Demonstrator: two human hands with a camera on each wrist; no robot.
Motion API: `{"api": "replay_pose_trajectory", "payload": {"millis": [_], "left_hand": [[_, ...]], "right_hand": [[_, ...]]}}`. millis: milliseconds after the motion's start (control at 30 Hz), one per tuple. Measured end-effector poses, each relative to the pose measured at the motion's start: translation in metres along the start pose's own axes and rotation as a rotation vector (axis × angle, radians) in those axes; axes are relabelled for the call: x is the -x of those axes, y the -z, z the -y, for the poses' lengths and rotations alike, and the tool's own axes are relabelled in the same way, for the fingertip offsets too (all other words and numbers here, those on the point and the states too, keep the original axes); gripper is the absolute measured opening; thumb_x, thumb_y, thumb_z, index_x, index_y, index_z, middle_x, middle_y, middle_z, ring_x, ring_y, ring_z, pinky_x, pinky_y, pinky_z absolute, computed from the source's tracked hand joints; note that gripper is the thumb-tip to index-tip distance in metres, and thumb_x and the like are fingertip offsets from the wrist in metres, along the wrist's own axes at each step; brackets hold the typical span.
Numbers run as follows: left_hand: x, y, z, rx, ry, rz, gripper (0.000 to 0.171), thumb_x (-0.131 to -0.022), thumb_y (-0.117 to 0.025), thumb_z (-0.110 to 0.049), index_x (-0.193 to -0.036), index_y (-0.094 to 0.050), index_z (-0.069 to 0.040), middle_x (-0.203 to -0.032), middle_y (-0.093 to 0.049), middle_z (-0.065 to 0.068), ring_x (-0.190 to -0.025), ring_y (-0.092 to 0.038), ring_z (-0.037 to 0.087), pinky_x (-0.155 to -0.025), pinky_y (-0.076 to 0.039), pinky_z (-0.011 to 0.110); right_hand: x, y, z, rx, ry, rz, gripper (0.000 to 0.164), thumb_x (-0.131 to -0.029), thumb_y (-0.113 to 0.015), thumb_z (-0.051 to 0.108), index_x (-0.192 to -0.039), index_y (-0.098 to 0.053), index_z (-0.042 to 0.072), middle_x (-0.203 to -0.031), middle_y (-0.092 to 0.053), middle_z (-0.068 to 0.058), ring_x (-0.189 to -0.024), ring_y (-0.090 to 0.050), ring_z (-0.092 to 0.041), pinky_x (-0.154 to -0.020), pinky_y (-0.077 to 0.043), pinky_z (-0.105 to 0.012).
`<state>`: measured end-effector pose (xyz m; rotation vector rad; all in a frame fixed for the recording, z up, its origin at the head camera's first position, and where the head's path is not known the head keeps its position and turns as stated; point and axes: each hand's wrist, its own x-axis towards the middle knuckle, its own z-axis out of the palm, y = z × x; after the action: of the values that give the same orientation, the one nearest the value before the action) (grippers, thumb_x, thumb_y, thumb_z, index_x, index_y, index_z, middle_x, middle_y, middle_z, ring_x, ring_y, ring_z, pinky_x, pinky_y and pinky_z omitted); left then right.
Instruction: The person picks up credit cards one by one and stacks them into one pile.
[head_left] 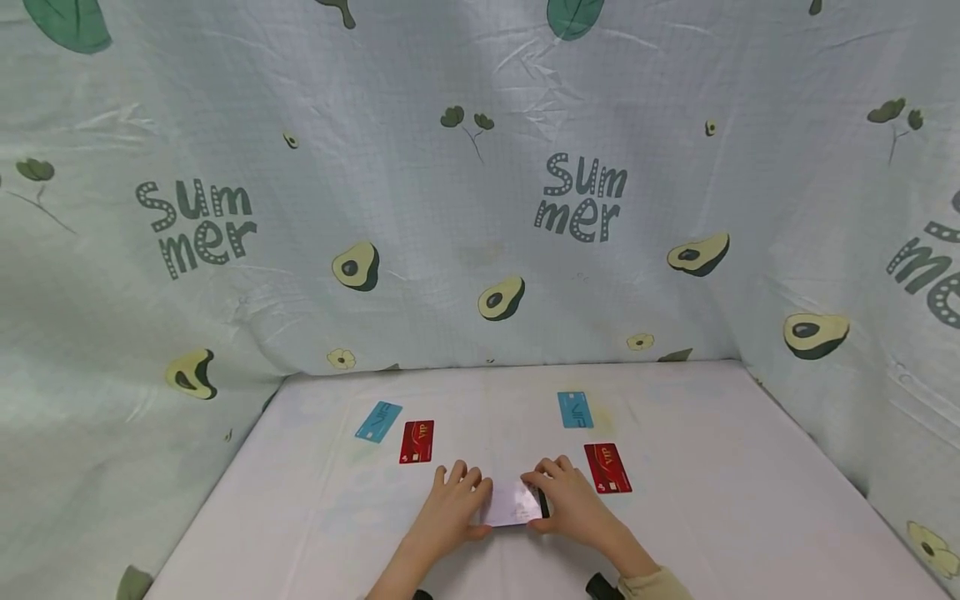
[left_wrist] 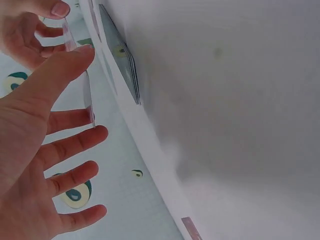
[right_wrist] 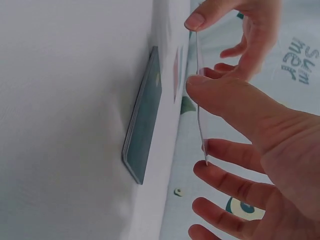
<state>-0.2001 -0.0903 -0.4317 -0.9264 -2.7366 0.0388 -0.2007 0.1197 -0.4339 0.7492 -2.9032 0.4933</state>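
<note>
Between both hands is a thin, pale, see-through plastic sheet (head_left: pixel 512 504). My left hand (head_left: pixel 453 508) pinches its left side, thumb at the near edge and index finger at the far edge. At its right side my right hand (head_left: pixel 573 508) grips it the same way. In the left wrist view the sheet (left_wrist: pixel 87 95) shows edge-on, with the other left fingers spread apart. Beyond the right thumb in the right wrist view, a stack of dark cards (right_wrist: pixel 142 130) lies on the table, apart from the sheet. From the head, the sheet mostly covers that stack.
On the white table (head_left: pixel 315 517), a blue VIP card (head_left: pixel 378 422) and a red VIP card (head_left: pixel 416 442) lie at the left. Another blue card (head_left: pixel 575 410) and red card (head_left: pixel 607 467) lie at the right. A printed curtain (head_left: pixel 420 200) hangs around the back and sides.
</note>
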Motion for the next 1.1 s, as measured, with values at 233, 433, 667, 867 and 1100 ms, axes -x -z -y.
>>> {"api": "replay_pose_trajectory", "payload": {"millis": [233, 433, 667, 867, 1100], "left_hand": [[-0.006, -0.002, -0.004, -0.03, -0.038, -0.018, 0.049, -0.063, -0.074, -0.049, -0.095, -0.057, -0.017, -0.089, -0.053, -0.002, -0.091, -0.044, 0.018, -0.079, -0.039, 0.044], [-0.009, -0.005, -0.01, -0.037, -0.033, 0.019, 0.048, -0.064, -0.073, -0.049, -0.095, -0.058, -0.016, -0.088, -0.052, -0.001, -0.09, -0.044, 0.018, -0.08, -0.04, 0.044], [-0.013, -0.011, -0.011, -0.061, -0.057, 0.018, 0.048, -0.065, -0.072, -0.049, -0.096, -0.057, -0.016, -0.091, -0.053, -0.001, -0.091, -0.044, 0.018, -0.08, -0.04, 0.043], [-0.014, -0.016, -0.007, -0.096, -0.112, -0.007, 0.048, -0.067, -0.069, -0.052, -0.097, -0.056, -0.016, -0.091, -0.052, -0.002, -0.09, -0.043, 0.016, -0.079, -0.041, 0.041], [-0.016, -0.019, -0.005, -0.109, -0.138, -0.003, 0.049, -0.068, -0.067, -0.054, -0.098, -0.057, -0.017, -0.093, -0.054, -0.003, -0.09, -0.044, 0.015, -0.079, -0.042, 0.039]], "right_hand": [[0.0, 0.0, -0.002, 0.015, -0.018, 0.024, 0.051, -0.061, -0.079, 0.034, -0.105, -0.061, 0.014, -0.092, -0.052, 0.004, -0.085, -0.038, -0.013, -0.066, -0.036, -0.028], [0.001, -0.003, -0.005, 0.022, -0.016, 0.017, 0.049, -0.06, -0.08, 0.031, -0.101, -0.061, 0.015, -0.09, -0.051, 0.004, -0.084, -0.039, -0.013, -0.066, -0.036, -0.03], [0.0, -0.007, -0.01, 0.064, 0.0, 0.016, 0.047, -0.061, -0.078, 0.034, -0.1, -0.06, 0.014, -0.087, -0.05, 0.004, -0.083, -0.037, -0.013, -0.065, -0.035, -0.029], [-0.001, -0.008, -0.011, 0.098, 0.002, 0.046, 0.047, -0.062, -0.078, 0.035, -0.1, -0.06, 0.015, -0.086, -0.049, 0.003, -0.083, -0.037, -0.014, -0.066, -0.036, -0.031], [-0.003, -0.011, -0.013, 0.102, -0.017, 0.095, 0.047, -0.063, -0.077, 0.033, -0.103, -0.059, 0.016, -0.09, -0.051, 0.002, -0.085, -0.036, -0.015, -0.073, -0.039, -0.039]]}}
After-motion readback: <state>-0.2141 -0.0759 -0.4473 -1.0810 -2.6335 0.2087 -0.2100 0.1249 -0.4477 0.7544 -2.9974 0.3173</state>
